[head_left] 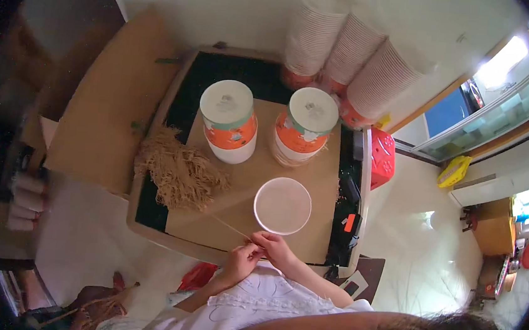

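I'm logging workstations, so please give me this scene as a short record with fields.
Left hand: fingertips meeting the right's
Right hand: fingertips at the left's; which hand grips the strand is unclear
Strand: thin, brown, running from the hands toward the pile
Pile: tangled brown strands, left of the bowl
Bowl: white, open side up, just beyond the hands
Left tub: orange, green and white
Right tub: similar colours
Cardboard: under bowl and tubs
Back: tall cup stacks by the wall
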{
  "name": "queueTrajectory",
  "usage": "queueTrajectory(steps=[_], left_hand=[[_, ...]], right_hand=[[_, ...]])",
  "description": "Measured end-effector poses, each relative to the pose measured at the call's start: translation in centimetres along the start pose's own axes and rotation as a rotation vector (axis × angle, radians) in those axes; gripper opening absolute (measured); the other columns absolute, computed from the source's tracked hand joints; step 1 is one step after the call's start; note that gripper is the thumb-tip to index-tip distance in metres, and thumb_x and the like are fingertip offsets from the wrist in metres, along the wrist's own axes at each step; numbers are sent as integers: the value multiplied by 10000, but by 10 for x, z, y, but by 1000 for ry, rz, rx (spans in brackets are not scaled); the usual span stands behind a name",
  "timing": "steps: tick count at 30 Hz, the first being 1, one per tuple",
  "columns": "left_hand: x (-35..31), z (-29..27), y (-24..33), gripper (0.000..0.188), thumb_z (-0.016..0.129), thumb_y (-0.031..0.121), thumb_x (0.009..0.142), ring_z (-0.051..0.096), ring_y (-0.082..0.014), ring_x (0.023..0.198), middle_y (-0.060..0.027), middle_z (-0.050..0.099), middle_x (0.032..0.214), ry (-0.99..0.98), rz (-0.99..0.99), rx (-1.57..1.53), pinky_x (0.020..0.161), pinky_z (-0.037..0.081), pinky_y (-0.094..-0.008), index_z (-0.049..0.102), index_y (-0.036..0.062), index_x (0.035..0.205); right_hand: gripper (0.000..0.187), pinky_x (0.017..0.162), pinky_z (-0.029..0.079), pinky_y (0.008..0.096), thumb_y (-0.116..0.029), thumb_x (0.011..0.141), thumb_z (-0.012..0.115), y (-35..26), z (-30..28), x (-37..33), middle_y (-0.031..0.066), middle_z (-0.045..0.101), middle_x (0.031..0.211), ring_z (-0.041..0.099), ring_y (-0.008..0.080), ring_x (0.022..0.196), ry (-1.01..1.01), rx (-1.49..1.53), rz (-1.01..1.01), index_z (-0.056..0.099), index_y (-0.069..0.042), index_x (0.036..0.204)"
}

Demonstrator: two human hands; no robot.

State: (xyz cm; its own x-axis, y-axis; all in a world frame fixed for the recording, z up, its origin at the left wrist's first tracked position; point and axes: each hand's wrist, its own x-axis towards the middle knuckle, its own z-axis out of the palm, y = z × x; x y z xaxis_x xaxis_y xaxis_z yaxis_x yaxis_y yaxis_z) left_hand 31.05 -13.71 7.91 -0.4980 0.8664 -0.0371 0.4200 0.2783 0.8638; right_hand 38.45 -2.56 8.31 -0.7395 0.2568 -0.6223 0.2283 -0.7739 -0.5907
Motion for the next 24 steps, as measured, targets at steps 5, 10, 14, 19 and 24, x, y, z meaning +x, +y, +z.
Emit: queueTrajectory(steps=[5, 10, 14, 19, 24], left_hand=[[6, -4, 19, 73, 615, 106, 729, 582, -243, 585, -121, 571, 659, 14, -46, -30, 536, 451, -336, 572, 61, 768], [-2, 14, -28, 72, 593, 104, 743, 572, -205, 568, -102, 578, 653, -84, -46, -138, 532, 443, -315, 557, 41, 744], [-9, 18, -107, 58, 567, 76, 735, 563, -178, 553, -91, 577, 615, 18, -174, -128, 522, 431, -300, 538, 29, 715], [-10, -12, -131, 74, 591, 92, 693, 580, -226, 565, -106, 579, 602, 0, -282, 25, 536, 452, -317, 555, 35, 662], [-5, -12, -133, 55, 596, 115, 664, 589, -287, 639, -116, 606, 693, -244, -322, 265, 599, 468, -374, 607, 68, 691]], right_hand=[[99, 667, 465, 230, -77, 832, 521, -8, -10, -3, 57, 570, 864, 559, 129, 760, -64, 69, -69, 549, -13, 902], [101, 759, 469, 291, -55, 831, 503, -45, -23, -15, 82, 584, 847, 573, 187, 819, 3, 331, -220, 543, -22, 918], [98, 763, 444, 287, -95, 846, 493, -89, -49, -33, 65, 572, 749, 544, 172, 803, 3, 417, -514, 538, -54, 922], [75, 732, 422, 270, -98, 851, 490, -112, -69, -54, 40, 551, 761, 524, 149, 784, 49, 549, -618, 510, -91, 924], [106, 682, 409, 259, -110, 859, 477, -111, -62, -55, 24, 517, 722, 494, 131, 691, 17, 529, -637, 483, -110, 965]])
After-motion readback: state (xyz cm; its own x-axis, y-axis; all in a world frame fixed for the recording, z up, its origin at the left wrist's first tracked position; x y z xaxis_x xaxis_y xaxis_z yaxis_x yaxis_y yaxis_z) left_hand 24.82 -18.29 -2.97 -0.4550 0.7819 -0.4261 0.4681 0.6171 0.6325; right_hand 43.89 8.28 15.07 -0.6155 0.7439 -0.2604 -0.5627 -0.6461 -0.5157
